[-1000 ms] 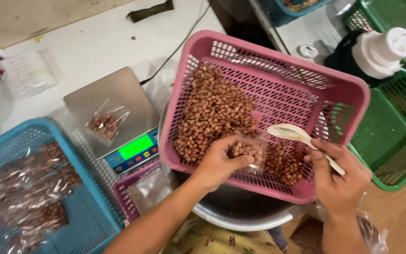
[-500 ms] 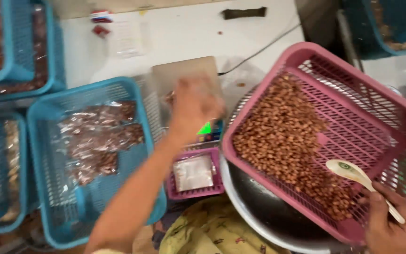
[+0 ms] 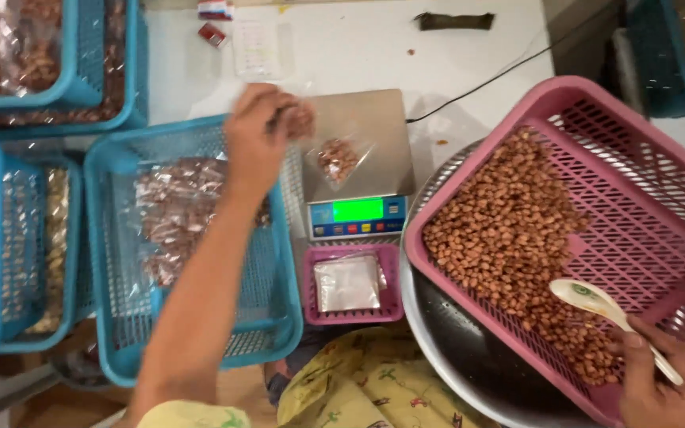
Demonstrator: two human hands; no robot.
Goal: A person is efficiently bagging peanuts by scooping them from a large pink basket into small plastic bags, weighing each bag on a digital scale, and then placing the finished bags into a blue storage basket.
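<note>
Both hands are busy: the left hand [image 3: 259, 135] is cupped narrow around a few peanuts, just beside and above the clear bag [image 3: 336, 158] that lies on the scale [image 3: 354, 162]; the right hand [image 3: 660, 380] is closed on the handle of a pale spoon [image 3: 596, 305], whose bowl rests on the peanuts [image 3: 509, 230] in the pink basket [image 3: 596, 111].

That bag, just right of the left hand, holds only a small clump of nuts, so the filling looks barely started. Just below the left hand, a blue basket [image 3: 105, 170] already holds a pile of filled bags, so much packing appears done, yet the pink basket is still well heaped. It sits tilted over a metal bowl [image 3: 438, 349] between the two hands.

Counted: one scale with a lit green display, one bag on it, one spoon, one large pink basket, one small pink tray [image 3: 311, 261] below the scale holding a flat stack of what seem empty bags. At least five blue baskets show around the bench [image 3: 469, 63], three or more left of the left hand and one above the right. How many filled bags there are, I cannot tell.
</note>
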